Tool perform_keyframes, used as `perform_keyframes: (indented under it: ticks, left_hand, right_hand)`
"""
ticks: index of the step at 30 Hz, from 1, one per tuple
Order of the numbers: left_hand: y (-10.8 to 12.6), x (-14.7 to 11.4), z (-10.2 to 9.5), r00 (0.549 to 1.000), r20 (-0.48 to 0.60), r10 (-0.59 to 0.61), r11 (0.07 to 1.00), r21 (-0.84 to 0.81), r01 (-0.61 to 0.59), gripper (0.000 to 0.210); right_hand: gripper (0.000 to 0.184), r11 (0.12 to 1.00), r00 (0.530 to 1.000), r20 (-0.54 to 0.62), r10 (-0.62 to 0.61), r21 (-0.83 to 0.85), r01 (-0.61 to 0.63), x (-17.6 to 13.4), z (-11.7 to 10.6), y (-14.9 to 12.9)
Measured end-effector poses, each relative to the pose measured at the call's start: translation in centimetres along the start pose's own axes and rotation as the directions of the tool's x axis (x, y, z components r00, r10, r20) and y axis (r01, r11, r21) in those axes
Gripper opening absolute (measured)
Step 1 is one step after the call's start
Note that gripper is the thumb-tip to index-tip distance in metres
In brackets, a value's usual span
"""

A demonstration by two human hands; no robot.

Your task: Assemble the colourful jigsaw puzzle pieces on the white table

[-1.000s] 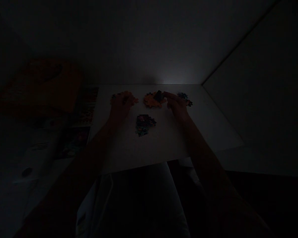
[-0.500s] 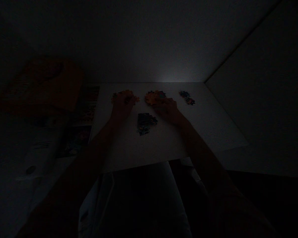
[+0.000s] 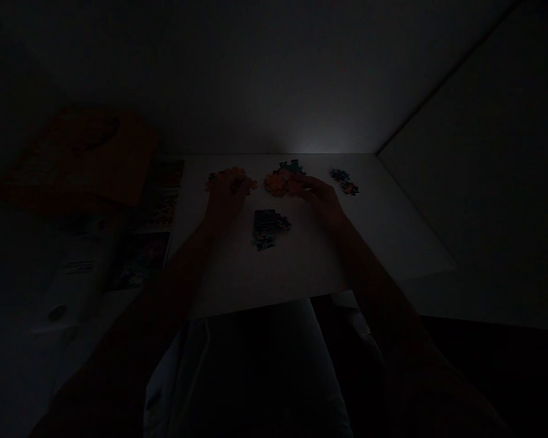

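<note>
The view is very dark. My left hand rests over a pile of orange jigsaw puzzle pieces at the back left of the white table. Its fingers are curled in, and whatever they may hold is hidden. At the middle pile of orange and teal puzzle pieces, the thumb and fingertips of my right hand are pinched together on a piece at the pile's right side. Nearer to me, between my forearms, lies a group of dark puzzle pieces. A smaller dark group lies to the right.
A large orange box or bag stands at the left. Beside the white tabletop lie printed picture sheets. A wall runs behind the table, and a side panel bounds it on the right.
My right hand has drawn slightly to the right and changed its finger pose, uncovering more of the middle pile. Teal pieces now show at that pile's back. My left hand has hardly moved.
</note>
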State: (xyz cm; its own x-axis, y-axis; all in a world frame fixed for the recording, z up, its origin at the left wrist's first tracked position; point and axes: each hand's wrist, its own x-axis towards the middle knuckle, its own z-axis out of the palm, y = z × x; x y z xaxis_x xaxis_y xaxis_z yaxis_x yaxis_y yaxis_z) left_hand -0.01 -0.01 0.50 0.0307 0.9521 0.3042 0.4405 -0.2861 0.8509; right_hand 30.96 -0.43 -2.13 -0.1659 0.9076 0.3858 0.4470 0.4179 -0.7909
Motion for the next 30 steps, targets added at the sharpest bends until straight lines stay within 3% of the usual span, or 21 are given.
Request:
perform_keyframes:
  ticks: [5,9,16,18,20,24,27,30]
  left_hand:
    - [0.3,-0.1,-0.1,1.0,-0.009,0.025,1.0,-0.005,-0.025,0.026]
    - [0.2,-0.1,-0.1,1.0,0.006,0.018,1.0,-0.014,-0.018,0.028]
    - [-0.2,-0.1,0.0,0.998,-0.005,0.06,0.998,-0.002,-0.06,0.029]
    - [-0.3,0.0,0.0,0.999,0.001,0.053,0.999,-0.001,-0.053,0.028]
    - [-0.3,0.0,0.0,0.999,0.0,0.045,0.999,-0.013,-0.045,0.028]
    - [-0.2,-0.1,-0.1,1.0,-0.001,0.031,0.999,-0.019,-0.031,0.031]
    - [-0.5,0.0,-0.2,0.999,0.002,0.041,0.999,-0.006,-0.041,0.034]
    - [-0.7,0.1,-0.1,0.999,0.002,0.054,0.999,-0.007,-0.054,0.034]
  right_hand:
    - [0.052,0.974,0.999,-0.019,0.034,0.224,-0.029,-0.1,0.0,-1.8]
    - [0.043,0.961,0.997,-0.059,0.043,0.274,-0.026,-0.1,0.1,-2.2]
    - [0.074,0.981,0.943,-0.29,0.166,0.145,-0.128,0.5,-1.1,0.4]
    - [0.07,0.987,0.955,-0.253,0.158,0.055,-0.148,0.4,-0.9,1.2]
    - [0.058,0.989,0.984,-0.165,0.073,-0.114,-0.093,0.2,-0.5,1.5]
    - [0.035,0.885,0.998,0.048,-0.045,-0.462,0.062,-0.2,0.1,0.8]
    - [0.036,0.805,0.985,0.173,-0.006,-0.584,0.107,-0.6,-0.3,0.2]
    - [0.043,0.801,0.975,0.222,0.006,-0.584,0.128,-0.8,-0.9,0.0]
